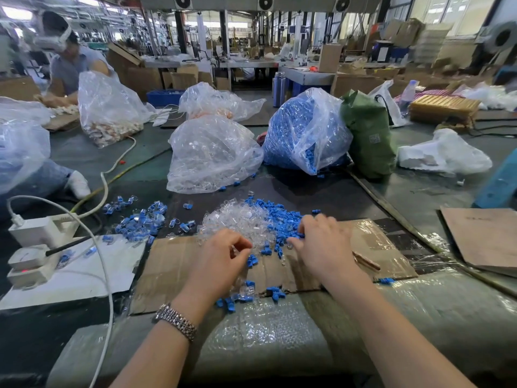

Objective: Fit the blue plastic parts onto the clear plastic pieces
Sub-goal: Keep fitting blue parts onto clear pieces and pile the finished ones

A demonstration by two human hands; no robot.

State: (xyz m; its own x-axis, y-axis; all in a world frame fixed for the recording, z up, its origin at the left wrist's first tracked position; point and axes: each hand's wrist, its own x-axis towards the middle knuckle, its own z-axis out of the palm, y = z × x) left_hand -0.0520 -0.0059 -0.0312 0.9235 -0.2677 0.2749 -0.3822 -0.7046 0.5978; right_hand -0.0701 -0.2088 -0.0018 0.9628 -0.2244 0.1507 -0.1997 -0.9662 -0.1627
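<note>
Left hand over cardboard sheet, fingers curled, thumb and forefinger pinching small clear piece at near edge of clear pile; metal watch on wrist

Right hand palm down, fingers bent into blue parts heap just right of clear pile; cannot tell if anything gripped

Behind: bag of clear pieces, bag of blue parts

Assembled pieces scattered left, near white power strip
</note>
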